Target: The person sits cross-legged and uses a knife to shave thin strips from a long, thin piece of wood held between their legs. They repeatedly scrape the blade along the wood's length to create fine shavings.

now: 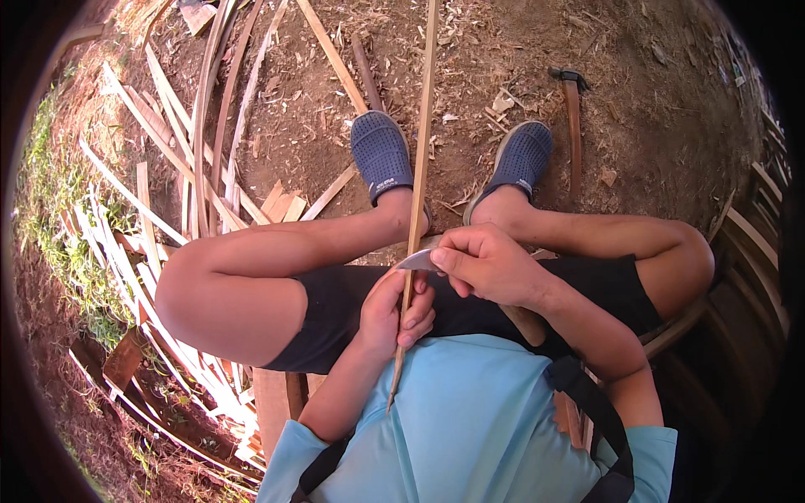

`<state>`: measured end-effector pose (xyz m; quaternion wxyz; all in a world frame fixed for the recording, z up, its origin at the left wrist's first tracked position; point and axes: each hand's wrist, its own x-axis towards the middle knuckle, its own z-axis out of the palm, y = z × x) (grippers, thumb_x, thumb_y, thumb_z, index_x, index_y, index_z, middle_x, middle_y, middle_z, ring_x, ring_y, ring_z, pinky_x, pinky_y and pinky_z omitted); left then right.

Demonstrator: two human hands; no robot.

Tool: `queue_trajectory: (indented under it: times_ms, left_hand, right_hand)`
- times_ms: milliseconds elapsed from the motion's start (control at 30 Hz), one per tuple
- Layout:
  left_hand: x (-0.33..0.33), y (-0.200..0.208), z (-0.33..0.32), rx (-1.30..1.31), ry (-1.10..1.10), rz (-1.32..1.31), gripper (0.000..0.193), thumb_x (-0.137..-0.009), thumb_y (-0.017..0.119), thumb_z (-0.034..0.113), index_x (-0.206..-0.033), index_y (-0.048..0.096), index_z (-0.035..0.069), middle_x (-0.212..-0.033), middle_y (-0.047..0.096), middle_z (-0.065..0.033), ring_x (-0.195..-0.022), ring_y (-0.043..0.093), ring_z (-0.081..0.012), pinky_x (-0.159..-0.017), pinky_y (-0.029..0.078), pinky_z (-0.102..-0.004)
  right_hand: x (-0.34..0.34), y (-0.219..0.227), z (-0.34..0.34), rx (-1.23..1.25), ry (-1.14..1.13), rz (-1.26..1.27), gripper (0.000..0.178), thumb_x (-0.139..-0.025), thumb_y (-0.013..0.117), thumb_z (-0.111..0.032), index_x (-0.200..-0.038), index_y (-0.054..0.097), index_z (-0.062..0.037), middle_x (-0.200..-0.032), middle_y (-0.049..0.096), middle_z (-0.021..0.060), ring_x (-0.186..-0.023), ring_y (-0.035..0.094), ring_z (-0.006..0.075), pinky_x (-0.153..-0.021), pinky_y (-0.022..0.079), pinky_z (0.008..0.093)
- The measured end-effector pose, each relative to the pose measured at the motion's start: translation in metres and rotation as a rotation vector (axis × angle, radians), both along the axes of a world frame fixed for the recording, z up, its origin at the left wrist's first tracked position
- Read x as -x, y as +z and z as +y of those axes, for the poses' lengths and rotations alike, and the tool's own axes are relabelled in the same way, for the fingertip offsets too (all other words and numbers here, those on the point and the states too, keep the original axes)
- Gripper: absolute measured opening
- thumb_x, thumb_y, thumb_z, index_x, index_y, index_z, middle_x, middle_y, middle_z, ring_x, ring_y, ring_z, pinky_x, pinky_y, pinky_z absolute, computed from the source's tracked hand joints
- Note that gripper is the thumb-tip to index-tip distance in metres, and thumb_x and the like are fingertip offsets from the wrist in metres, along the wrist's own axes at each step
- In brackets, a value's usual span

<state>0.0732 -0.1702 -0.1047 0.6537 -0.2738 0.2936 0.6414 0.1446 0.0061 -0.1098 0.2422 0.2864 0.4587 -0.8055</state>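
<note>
A long, thin wooden strip (423, 151) runs from the far edge of the ground back to my chest, where its near end tapers to a point. My left hand (396, 310) wraps its fingers round the strip close to that end. In my right hand (490, 264) is a knife (415, 261), pinched near its blade. The metal blade lies across the strip just beyond my left fingers. A wooden handle (525, 325) shows below my right wrist and seems to belong to the knife; its middle is hidden by the hand.
Many loose wooden strips (201, 126) lie piled on the left. A hammer (572, 126) rests on the dirt ground (629, 159) beyond my right shoe (520, 155). Wood shavings are scattered around my feet. More slats (755, 235) stand at the right edge.
</note>
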Motion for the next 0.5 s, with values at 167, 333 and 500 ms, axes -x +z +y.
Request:
queue_trajectory:
  times_ms: [167,333,500]
  left_hand:
    - [0.0,-0.003,-0.005,-0.003,0.01,-0.01,0.021,-0.095,0.029,0.024,-0.087,0.04,0.008,-0.049,0.036,-0.0021,-0.03,0.03,-0.0098,-0.03,0.025,-0.022]
    - [0.001,-0.004,-0.004,0.021,-0.007,0.003,0.025,-0.097,0.028,0.028,-0.086,0.04,0.009,-0.049,0.035,-0.0015,-0.03,0.03,-0.0094,-0.029,0.024,-0.0217]
    - [0.002,-0.002,-0.003,0.012,0.008,0.015,0.03,-0.099,0.025,0.034,-0.086,0.039,0.011,-0.048,0.035,0.0003,-0.03,0.03,-0.0087,-0.029,0.024,-0.0209]
  right_hand:
    - [0.007,-0.003,-0.004,0.022,0.077,-0.009,0.026,-0.093,0.052,-0.021,-0.074,0.06,-0.0048,-0.053,0.052,-0.0033,-0.048,0.044,0.0028,-0.043,0.033,0.0209]
    - [0.009,-0.007,-0.004,0.02,0.055,-0.035,0.028,-0.092,0.052,-0.021,-0.071,0.059,-0.0049,-0.053,0.052,-0.0028,-0.047,0.044,0.003,-0.042,0.033,0.021]
    - [0.01,-0.018,-0.005,-0.012,-0.096,-0.053,0.027,-0.094,0.05,-0.022,-0.075,0.057,-0.0047,-0.054,0.051,-0.0023,-0.045,0.042,0.0026,-0.04,0.032,0.0195]
